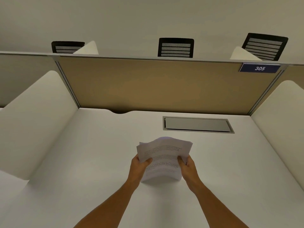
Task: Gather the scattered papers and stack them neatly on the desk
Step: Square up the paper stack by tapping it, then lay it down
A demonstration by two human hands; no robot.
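Observation:
A bundle of white printed papers (164, 153) stands on its lower edge on the white desk (90, 162), bowed and leaning away from me. My left hand (139, 165) grips the bundle's left side, thumb on the front sheet. On the opposite side my right hand (187, 165) holds it the same way. The sheets' top edges are uneven, fanned slightly at the upper left. No loose sheet lies elsewhere on the desk in view.
A grey cable hatch (197, 124) is set in the desk behind the papers. A tan partition (156, 86) with a blue "305" plate (259, 68) closes the back. White side dividers (37, 116) flank the desk. Three black mesh chairs (176, 47) stand beyond.

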